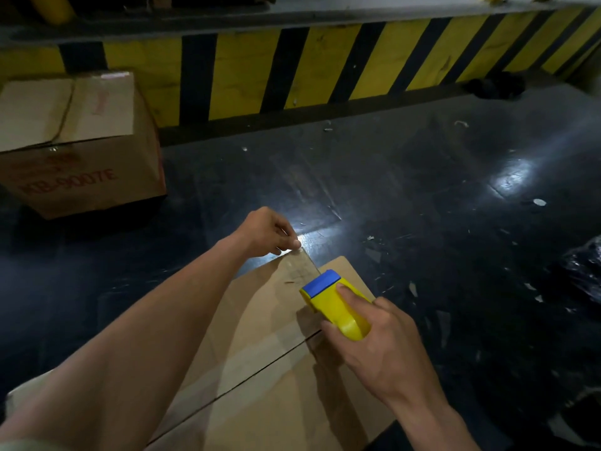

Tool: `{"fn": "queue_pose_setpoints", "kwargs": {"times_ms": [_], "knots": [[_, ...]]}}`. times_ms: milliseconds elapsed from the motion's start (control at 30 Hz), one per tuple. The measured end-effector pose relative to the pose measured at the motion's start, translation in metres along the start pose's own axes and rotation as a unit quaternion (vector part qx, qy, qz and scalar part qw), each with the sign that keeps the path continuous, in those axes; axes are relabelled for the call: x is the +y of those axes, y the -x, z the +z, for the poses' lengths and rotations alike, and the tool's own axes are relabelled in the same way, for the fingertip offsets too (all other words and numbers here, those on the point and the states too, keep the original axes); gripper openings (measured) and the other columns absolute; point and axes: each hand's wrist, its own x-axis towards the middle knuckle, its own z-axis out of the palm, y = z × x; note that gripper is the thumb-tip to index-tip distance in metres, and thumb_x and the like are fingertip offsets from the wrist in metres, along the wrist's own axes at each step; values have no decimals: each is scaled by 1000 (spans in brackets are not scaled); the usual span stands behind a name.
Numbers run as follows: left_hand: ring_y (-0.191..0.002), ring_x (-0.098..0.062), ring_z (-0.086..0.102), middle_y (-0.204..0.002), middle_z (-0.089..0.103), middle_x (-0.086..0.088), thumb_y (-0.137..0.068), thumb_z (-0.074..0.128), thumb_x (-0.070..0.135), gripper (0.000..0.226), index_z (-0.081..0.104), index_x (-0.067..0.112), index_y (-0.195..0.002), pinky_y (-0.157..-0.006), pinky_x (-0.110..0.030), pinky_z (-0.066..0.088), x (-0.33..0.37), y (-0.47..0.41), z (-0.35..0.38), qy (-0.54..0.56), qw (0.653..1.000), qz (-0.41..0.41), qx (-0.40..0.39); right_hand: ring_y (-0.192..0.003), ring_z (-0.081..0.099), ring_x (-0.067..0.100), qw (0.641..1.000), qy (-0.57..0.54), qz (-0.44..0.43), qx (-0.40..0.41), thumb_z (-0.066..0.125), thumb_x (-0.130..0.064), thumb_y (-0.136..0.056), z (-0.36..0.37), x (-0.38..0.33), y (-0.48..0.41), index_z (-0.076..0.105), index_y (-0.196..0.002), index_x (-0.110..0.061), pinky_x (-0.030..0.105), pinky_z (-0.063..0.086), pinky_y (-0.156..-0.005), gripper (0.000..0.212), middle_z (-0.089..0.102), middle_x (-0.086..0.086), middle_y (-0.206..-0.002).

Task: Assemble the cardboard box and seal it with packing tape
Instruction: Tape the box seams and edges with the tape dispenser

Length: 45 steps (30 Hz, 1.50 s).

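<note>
Sealing begins: left grip pinches the tape end at the cardboard box edge, just beyond the right grip, clasped round the dispenser and likely to draw back next.

The dark, glossy floor carries the cardboard box at near centre, a red-printed carton at far left, a black plastic bag at the right edge, and pale scraps scattered about.
</note>
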Motion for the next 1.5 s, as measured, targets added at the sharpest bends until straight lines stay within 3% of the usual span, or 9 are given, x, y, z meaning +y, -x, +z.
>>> {"fn": "queue_pose_setpoints", "kwargs": {"times_ms": [133,300,600,800,1033,1233,1500], "knots": [[-81,-23,77,-80,79,-7,-84,84,11,9,76,12,-80,-74,-32,64,-1,-1,5,14,1000,2,-7,-80,55,16,1000,11,-1,-6,61,-64,-81,0,-1,-1,50,-139,-43,30,50,-72,63,47,-8,-84],[-64,-5,71,-70,75,4,-86,82,12,8,75,14,-82,-59,-18,53,-11,-2,11,31,999,-4,-8,-82,55,16,1000,17,5,-16,62,-62,-82,0,-2,-4,49,-140,-44,29,49,-74,62,46,-8,-84],[-67,-10,72,-76,75,-3,-90,77,11,6,75,6,-91,-59,-22,54,-14,-2,7,46,999,-17,0,-83,55,17,999,26,1,-30,62,-61,-83,-2,-5,-8,49,-139,-44,29,48,-74,61,46,-9,-83],[-71,-16,72,-83,77,-11,-89,79,14,5,75,11,-87,-63,-28,55,-17,-6,9,20,1000,-15,-4,-80,51,16,998,47,-4,-38,59,-62,-83,-1,-6,-11,50,-136,-45,26,39,-67,57,42,-11,-80],[-66,-11,71,-79,76,-7,-90,78,16,6,75,11,-88,-57,-22,53,-12,-6,9,10,1000,-16,-2,-81,52,16,998,39,3,-41,61,-61,-82,-1,-5,-13,50,-139,-44,25,38,-67,61,45,-10,-81],[-57,-2,70,-76,72,-1,-94,73,14,9,73,4,-95,-49,-17,53,-3,-5,7,19,1000,-19,-1,-84,56,19,998,36,9,-43,61,-59,-83,-2,-7,-15,50,-139,-43,31,48,-71,60,52,-3,-85],[-65,-5,69,-76,73,1,-92,76,19,7,72,16,-86,-49,-18,50,-4,-8,8,-15,999,-25,-16,-81,55,17,998,34,11,-43,60,-60,-83,-3,-7,-16,49,-140,-43,28,45,-68,60,52,-4,-85]]}}
